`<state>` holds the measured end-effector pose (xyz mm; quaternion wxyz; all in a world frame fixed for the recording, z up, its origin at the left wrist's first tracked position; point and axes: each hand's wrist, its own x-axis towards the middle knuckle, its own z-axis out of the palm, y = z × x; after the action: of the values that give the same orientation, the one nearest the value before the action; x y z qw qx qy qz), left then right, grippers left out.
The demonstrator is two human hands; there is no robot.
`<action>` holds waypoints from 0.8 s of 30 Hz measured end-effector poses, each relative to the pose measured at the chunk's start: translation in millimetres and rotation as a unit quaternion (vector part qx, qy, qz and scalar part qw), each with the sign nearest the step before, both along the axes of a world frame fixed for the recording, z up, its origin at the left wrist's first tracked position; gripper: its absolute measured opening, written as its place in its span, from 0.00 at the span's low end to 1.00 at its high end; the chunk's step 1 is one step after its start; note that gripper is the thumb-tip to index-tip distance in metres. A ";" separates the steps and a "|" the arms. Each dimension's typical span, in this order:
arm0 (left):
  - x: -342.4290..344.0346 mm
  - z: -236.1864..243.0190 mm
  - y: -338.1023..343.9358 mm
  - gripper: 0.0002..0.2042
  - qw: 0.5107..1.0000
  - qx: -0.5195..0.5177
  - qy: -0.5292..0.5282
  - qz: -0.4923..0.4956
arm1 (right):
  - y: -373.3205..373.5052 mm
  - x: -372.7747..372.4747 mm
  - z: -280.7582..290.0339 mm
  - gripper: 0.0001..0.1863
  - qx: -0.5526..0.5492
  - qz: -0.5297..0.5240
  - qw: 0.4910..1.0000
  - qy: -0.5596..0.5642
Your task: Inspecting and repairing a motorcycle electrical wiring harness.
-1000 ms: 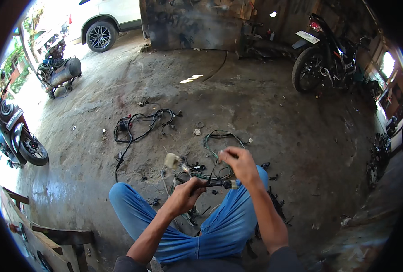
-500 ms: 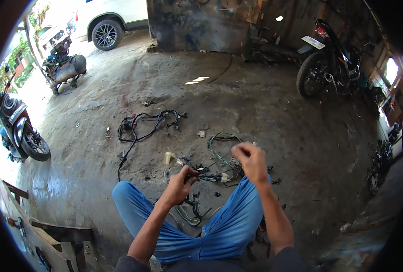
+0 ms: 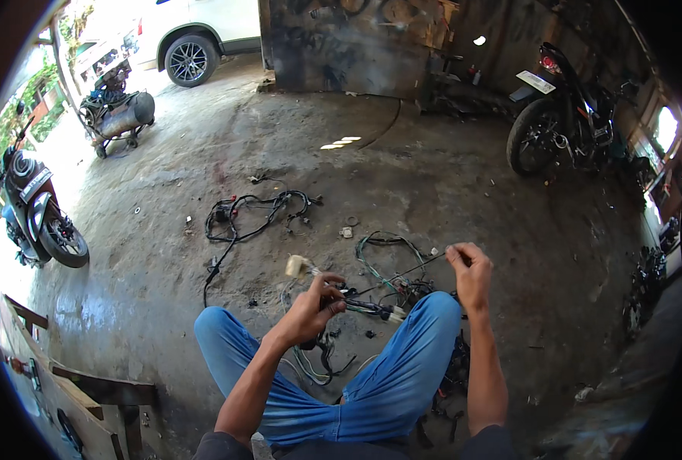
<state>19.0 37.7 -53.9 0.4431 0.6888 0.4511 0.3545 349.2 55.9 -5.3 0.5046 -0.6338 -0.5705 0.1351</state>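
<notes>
My left hand (image 3: 315, 310) is closed around a bundle of wires, part of a wiring harness (image 3: 368, 306), above the floor between my knees. A cream plug connector (image 3: 298, 266) sticks up beyond its fingers, and a whitish connector (image 3: 395, 313) sits at the bundle's right end. Higher and to the right, my right hand (image 3: 471, 272) pinches the end of a thin dark strand (image 3: 421, 265). This strand runs taut down to the bundle at my left hand; whether it is tape or wire I cannot tell. My fingers partly hide the bundle.
Beyond my left knee lies a black wiring harness (image 3: 237, 222). A loop of greenish wires (image 3: 387, 234) rests nearer the right hand. Motorbikes (image 3: 42, 207) stand at both sides, an air compressor (image 3: 122, 115) at far left, and a wooden bench (image 3: 61, 395) at lower left.
My right hand has moved right and outward, drawing the dark strand into a long straight line. My left hand has shifted slightly right, still gripping the wire bundle.
</notes>
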 end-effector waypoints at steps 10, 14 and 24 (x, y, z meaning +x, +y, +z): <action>-1.2 -2.8 15.0 0.19 0.989 0.000 -0.018 0.148 | -17.8 7.2 8.5 0.08 0.014 -0.052 0.998 -0.036; 6.5 13.8 -3.7 0.18 0.988 -0.049 -0.040 0.138 | -9.2 16.0 20.2 0.08 0.054 -0.093 0.987 -0.122; -0.4 38.9 -19.7 0.08 0.910 -0.133 -0.384 0.080 | -6.6 24.9 -32.0 0.10 -0.067 -0.031 0.989 -0.125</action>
<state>18.6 18.0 -15.0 0.6400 0.3952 0.3431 0.5626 374.1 49.3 -37.3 0.3896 -0.6957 -0.5985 0.0770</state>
